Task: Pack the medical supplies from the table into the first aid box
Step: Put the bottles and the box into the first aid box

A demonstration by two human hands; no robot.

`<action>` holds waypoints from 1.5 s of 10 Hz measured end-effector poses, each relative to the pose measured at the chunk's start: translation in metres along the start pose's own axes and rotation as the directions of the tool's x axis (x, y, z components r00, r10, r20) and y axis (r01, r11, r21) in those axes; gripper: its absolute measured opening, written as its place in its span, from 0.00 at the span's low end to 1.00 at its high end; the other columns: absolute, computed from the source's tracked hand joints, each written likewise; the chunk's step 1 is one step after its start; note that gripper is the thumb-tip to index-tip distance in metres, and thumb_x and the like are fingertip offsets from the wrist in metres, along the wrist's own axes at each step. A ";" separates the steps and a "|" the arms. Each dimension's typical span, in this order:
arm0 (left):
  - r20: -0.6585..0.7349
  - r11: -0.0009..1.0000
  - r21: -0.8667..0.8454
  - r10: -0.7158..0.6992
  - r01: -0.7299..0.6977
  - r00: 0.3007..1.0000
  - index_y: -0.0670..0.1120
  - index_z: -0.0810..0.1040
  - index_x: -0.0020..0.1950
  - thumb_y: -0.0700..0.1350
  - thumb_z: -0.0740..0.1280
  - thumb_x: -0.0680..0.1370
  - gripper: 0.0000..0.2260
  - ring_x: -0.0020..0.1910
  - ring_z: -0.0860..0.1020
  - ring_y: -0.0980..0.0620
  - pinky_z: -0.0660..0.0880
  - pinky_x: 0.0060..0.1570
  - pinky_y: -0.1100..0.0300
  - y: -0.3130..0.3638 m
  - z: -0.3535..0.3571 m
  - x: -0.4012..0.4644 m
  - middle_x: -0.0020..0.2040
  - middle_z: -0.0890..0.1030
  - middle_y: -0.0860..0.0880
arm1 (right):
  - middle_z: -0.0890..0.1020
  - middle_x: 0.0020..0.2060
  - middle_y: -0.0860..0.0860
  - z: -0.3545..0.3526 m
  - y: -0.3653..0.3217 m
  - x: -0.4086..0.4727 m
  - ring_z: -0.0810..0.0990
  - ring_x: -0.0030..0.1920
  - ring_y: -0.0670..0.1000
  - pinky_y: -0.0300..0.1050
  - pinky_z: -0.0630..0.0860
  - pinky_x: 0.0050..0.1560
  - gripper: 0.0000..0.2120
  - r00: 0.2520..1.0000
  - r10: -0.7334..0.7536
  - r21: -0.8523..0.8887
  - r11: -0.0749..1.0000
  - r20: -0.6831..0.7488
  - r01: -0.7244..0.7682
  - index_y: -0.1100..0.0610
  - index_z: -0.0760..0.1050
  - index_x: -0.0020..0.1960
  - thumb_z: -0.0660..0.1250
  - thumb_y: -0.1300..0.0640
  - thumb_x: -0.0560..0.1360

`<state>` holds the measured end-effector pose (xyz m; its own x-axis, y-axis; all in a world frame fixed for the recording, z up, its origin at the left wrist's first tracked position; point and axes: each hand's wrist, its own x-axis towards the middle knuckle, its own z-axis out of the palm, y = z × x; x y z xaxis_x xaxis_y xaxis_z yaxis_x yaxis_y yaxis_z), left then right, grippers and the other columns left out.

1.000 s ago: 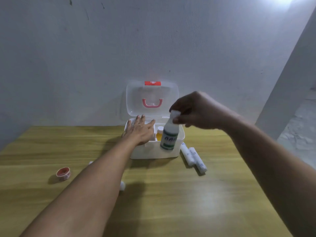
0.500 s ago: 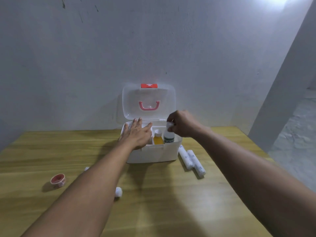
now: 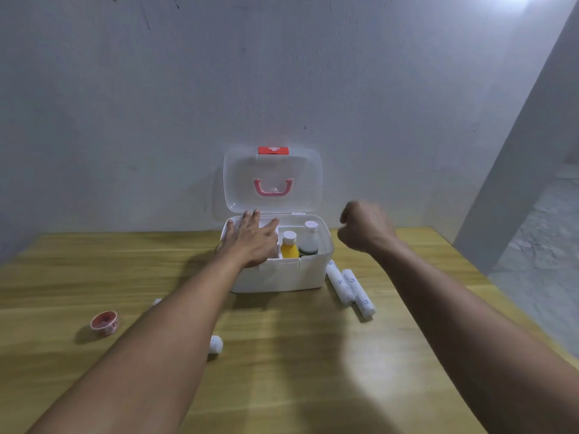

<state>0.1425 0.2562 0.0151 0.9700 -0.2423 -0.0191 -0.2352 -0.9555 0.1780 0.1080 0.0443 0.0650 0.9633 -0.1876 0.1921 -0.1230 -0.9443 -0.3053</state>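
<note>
Left hand flat on the open box, right hand empty beside it.

The left hand (image 3: 250,241) lies spread, palm down, on the left part of the white plastic first aid box (image 3: 282,274). At the box's 3 o'clock the right hand (image 3: 365,227) hovers, loosely curled, holding nothing. Inside stand a yellow bottle with white cap (image 3: 289,245) and a clear white-capped bottle (image 3: 308,241), its label unreadable. Two white wrapped rolls (image 3: 349,288) lie at the box's 4 o'clock on the wooden table (image 3: 282,371); their print is illegible. The red latch (image 3: 273,150) shows a white cross.
</note>
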 end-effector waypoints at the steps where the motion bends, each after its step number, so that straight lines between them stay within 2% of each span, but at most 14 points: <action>1: 0.002 1.000 0.011 -0.001 0.001 1.000 0.57 0.46 0.79 0.52 0.43 0.82 0.24 0.79 0.39 0.48 0.40 0.76 0.43 0.000 0.000 0.000 0.80 0.41 0.45 | 0.79 0.36 0.54 0.012 0.007 -0.013 0.79 0.39 0.57 0.47 0.79 0.39 0.04 0.949 0.068 -0.174 0.985 0.307 -0.014 0.57 0.74 0.41 0.69 0.58 0.71; 2: -0.006 1.000 0.019 -0.001 0.001 1.000 0.57 0.46 0.79 0.52 0.42 0.82 0.24 0.79 0.40 0.48 0.41 0.76 0.43 0.000 0.001 0.001 0.80 0.42 0.45 | 0.81 0.50 0.54 0.024 0.008 -0.019 0.79 0.47 0.55 0.49 0.80 0.45 0.20 0.870 0.037 -0.211 0.974 0.491 0.078 0.56 0.74 0.62 0.70 0.53 0.72; 3: -0.009 1.000 0.016 0.001 0.000 1.000 0.58 0.46 0.79 0.52 0.42 0.82 0.24 0.79 0.40 0.48 0.41 0.76 0.43 0.000 0.001 0.001 0.80 0.42 0.45 | 0.79 0.54 0.53 0.033 0.010 -0.020 0.81 0.51 0.57 0.53 0.82 0.45 0.26 0.805 0.054 -0.185 0.980 0.591 0.071 0.50 0.70 0.66 0.73 0.54 0.69; 4: -0.008 1.000 0.010 0.002 -0.002 1.000 0.58 0.46 0.79 0.52 0.42 0.82 0.24 0.79 0.40 0.48 0.41 0.76 0.43 -0.001 0.001 0.001 0.80 0.42 0.45 | 0.76 0.56 0.56 0.032 0.012 -0.020 0.81 0.49 0.62 0.60 0.83 0.38 0.30 0.804 0.071 -0.083 0.996 0.591 -0.027 0.51 0.70 0.64 0.76 0.60 0.65; 5: -0.007 1.000 0.013 -0.001 0.001 1.000 0.58 0.46 0.79 0.52 0.42 0.82 0.24 0.79 0.40 0.48 0.41 0.76 0.43 -0.001 0.001 0.002 0.80 0.42 0.45 | 0.73 0.55 0.57 0.027 0.017 -0.022 0.79 0.47 0.60 0.59 0.83 0.33 0.31 0.834 0.058 0.001 0.998 0.549 -0.070 0.53 0.68 0.63 0.74 0.64 0.63; 6: -0.010 1.000 0.012 -0.002 0.003 1.000 0.58 0.46 0.79 0.52 0.42 0.82 0.24 0.79 0.40 0.48 0.41 0.76 0.43 0.000 0.001 0.002 0.80 0.42 0.45 | 0.74 0.48 0.54 0.017 0.024 -0.022 0.80 0.41 0.58 0.56 0.83 0.30 0.28 0.901 0.051 0.091 0.991 0.430 -0.100 0.51 0.67 0.60 0.72 0.63 0.63; 7: -0.007 1.000 0.003 -0.006 0.006 1.000 0.58 0.46 0.79 0.52 0.42 0.82 0.24 0.79 0.40 0.48 0.40 0.76 0.44 0.000 0.001 0.001 0.80 0.42 0.46 | 0.78 0.46 0.56 -0.005 0.025 -0.022 0.81 0.39 0.58 0.56 0.83 0.35 0.27 0.982 0.016 0.130 0.991 0.188 -0.041 0.49 0.66 0.59 0.72 0.59 0.64; 8: -0.006 1.000 0.003 -0.007 0.008 1.000 0.58 0.46 0.79 0.52 0.42 0.82 0.24 0.79 0.40 0.48 0.40 0.76 0.44 0.000 0.000 0.000 0.80 0.42 0.46 | 0.79 0.53 0.59 -0.027 0.016 -0.022 0.79 0.45 0.61 0.58 0.80 0.46 0.27 0.992 -0.055 0.197 0.977 -0.115 0.078 0.48 0.66 0.59 0.75 0.56 0.65; 9: -0.006 1.000 0.003 -0.005 0.005 1.000 0.58 0.46 0.79 0.53 0.42 0.82 0.23 0.79 0.39 0.48 0.40 0.76 0.44 0.001 0.000 0.000 0.80 0.41 0.46 | 0.78 0.54 0.59 -0.034 -0.004 -0.030 0.79 0.48 0.60 0.59 0.80 0.46 0.27 0.939 -0.146 0.327 0.911 -0.311 0.250 0.50 0.66 0.60 0.75 0.58 0.66; 10: -0.004 1.000 -0.018 -0.010 0.010 1.000 0.58 0.47 0.79 0.52 0.42 0.82 0.24 0.79 0.39 0.49 0.39 0.76 0.44 0.001 0.000 0.000 0.80 0.41 0.46 | 0.77 0.54 0.58 -0.021 -0.021 -0.039 0.80 0.46 0.59 0.56 0.81 0.43 0.26 0.899 -0.207 0.388 0.848 -0.385 0.361 0.52 0.67 0.61 0.74 0.58 0.67; 12: -0.014 1.000 -0.030 -0.002 0.002 1.000 0.58 0.47 0.79 0.53 0.42 0.82 0.23 0.79 0.38 0.49 0.38 0.76 0.44 -0.001 0.002 0.000 0.80 0.41 0.46 | 0.75 0.55 0.57 0.025 -0.021 -0.047 0.79 0.46 0.57 0.44 0.75 0.40 0.26 0.905 -0.329 0.282 0.872 -0.270 0.401 0.53 0.67 0.63 0.74 0.57 0.70; 13: -0.011 1.000 -0.027 -0.004 0.003 1.000 0.59 0.46 0.78 0.53 0.42 0.82 0.23 0.79 0.38 0.49 0.39 0.76 0.44 -0.002 0.003 0.002 0.80 0.41 0.47 | 0.75 0.56 0.55 0.039 -0.014 -0.047 0.79 0.46 0.56 0.43 0.71 0.41 0.19 0.918 -0.330 0.245 0.892 -0.219 0.379 0.52 0.70 0.60 0.71 0.54 0.72; 14: -0.021 1.000 -0.013 0.000 -0.001 1.000 0.58 0.46 0.78 0.54 0.42 0.82 0.23 0.79 0.39 0.49 0.39 0.76 0.44 -0.002 0.004 0.003 0.80 0.41 0.46 | 0.77 0.55 0.53 0.047 -0.008 -0.048 0.80 0.47 0.58 0.46 0.75 0.44 0.09 0.918 -0.335 0.246 0.891 -0.211 0.382 0.53 0.76 0.55 0.66 0.53 0.76; 15: -0.025 1.000 -0.005 0.005 -0.005 1.000 0.58 0.46 0.78 0.54 0.42 0.82 0.23 0.79 0.39 0.48 0.40 0.76 0.43 -0.002 0.004 0.003 0.80 0.42 0.46 | 0.80 0.53 0.54 0.054 -0.003 -0.050 0.79 0.48 0.59 0.49 0.74 0.49 0.08 0.901 -0.373 0.200 0.887 -0.220 0.416 0.55 0.80 0.53 0.64 0.55 0.77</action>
<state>0.1453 0.2571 0.0105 0.9701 -0.2427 0.0060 -0.2396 -0.9535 0.1829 0.0733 0.0711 0.0057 0.8616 0.1234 0.4923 0.3391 -0.8617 -0.3775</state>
